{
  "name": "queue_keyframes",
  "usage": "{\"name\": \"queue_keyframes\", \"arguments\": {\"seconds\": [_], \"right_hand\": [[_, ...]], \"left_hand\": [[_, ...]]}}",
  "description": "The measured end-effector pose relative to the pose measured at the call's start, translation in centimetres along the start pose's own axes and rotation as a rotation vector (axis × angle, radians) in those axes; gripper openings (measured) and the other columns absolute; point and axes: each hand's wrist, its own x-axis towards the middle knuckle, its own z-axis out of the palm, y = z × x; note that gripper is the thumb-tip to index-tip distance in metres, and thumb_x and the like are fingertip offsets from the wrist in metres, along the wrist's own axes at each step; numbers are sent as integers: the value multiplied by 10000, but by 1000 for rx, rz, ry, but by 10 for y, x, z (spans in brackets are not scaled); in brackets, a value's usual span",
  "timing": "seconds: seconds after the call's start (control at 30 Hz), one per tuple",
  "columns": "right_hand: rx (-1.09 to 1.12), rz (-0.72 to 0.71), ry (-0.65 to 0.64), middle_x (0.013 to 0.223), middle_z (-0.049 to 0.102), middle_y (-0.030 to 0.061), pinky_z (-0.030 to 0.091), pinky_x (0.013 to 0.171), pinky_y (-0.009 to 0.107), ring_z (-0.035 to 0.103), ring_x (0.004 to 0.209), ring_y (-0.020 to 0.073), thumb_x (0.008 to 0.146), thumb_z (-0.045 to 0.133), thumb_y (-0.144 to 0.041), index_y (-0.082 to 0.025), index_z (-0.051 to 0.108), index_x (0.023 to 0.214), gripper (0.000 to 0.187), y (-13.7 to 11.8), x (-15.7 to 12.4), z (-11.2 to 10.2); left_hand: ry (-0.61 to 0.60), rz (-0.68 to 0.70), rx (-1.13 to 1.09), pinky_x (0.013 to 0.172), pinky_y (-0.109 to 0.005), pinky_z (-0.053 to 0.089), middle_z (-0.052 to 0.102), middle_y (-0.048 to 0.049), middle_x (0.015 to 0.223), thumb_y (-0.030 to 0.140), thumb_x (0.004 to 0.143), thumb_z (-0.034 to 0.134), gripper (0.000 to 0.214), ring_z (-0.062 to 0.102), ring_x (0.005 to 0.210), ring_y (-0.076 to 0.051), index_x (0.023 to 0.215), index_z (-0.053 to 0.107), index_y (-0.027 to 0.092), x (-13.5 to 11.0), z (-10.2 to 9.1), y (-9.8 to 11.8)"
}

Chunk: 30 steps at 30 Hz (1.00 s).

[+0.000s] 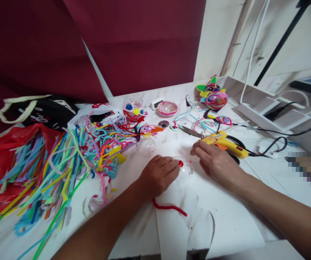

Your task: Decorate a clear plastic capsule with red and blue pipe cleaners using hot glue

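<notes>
My left hand is closed on a red pipe cleaner; one loose end trails out below the palm. At its fingertips a small red coil rests against a clear plastic half-ball. To the right of the half-ball is my right hand, its fingers bent and drawn together. Whatever those fingers may pinch is too small or hidden to make out. Just behind them lies a yellow glue gun, with scissors at its nozzle end. A second clear half-ball sits behind my left hand.
Loose pipe cleaners heap on the left, some in a red plastic bag. Decorated balls and a pink-rimmed bowl stand at the back. Black cables run right toward a white power strip. White paper covers the front.
</notes>
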Motion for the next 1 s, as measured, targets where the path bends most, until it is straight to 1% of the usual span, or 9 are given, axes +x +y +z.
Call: {"name": "queue_keyframes", "arguments": {"seconds": [0.07,0.2,0.3,0.43,0.57,0.7,0.87,0.93,1.0], "right_hand": [[53,-11,31,895,610,97,441,676,326,561,803,202,868,420,-92,-138,605,959,211,1,-2,-3],[162,-102,96,907,616,98,436,727,349,536,832,203,890,486,-175,-148,631,952,160,-4,0,1],[157,-149,70,932,608,104,420,727,360,516,822,198,901,491,-203,-152,652,924,170,-8,4,7],[114,-155,55,913,609,87,395,715,353,495,800,185,911,491,-216,-161,667,916,184,-10,7,10],[87,-154,34,899,618,77,378,712,347,491,816,184,920,479,-213,-174,671,896,198,-9,7,11],[76,-160,35,894,623,71,368,711,350,495,828,184,919,487,-217,-181,672,872,194,-9,6,12],[70,-163,42,879,624,72,367,706,356,496,822,185,918,492,-218,-175,673,840,202,-9,6,11],[72,-157,35,882,625,74,367,706,358,496,822,188,919,490,-218,-174,676,840,207,-10,6,11],[78,-153,33,885,626,75,368,705,359,497,821,187,919,490,-218,-172,679,845,208,-11,6,10]], "left_hand": [[3,-2,0,764,-342,471,690,-99,1063,106,878,524,150,613,967,-200,1000,610,112,0,0,0],[33,24,7,748,-342,469,694,-95,1040,108,882,501,158,615,946,-198,995,611,115,0,1,-2],[27,24,6,741,-348,468,695,-102,1027,108,872,509,156,614,938,-209,990,611,106,0,1,-3],[2,4,-4,755,-349,471,688,-108,1033,99,859,530,166,610,943,-210,1007,606,106,0,1,-2],[25,-29,-53,758,-356,482,673,-114,1036,75,834,530,192,604,938,-217,1007,605,116,-1,2,-2],[33,-158,-178,736,-326,505,651,-102,949,66,815,523,216,603,851,-182,996,620,131,-1,3,-2],[41,-400,-366,761,-265,513,636,-72,923,76,817,541,180,612,841,-145,954,637,143,4,-1,3],[20,-496,-390,752,-251,509,639,-56,893,76,818,540,172,612,817,-135,937,641,148,6,-3,5],[-5,-568,-379,705,-237,500,636,-39,833,86,817,546,149,604,755,-124,901,648,154,7,-5,6]]}}
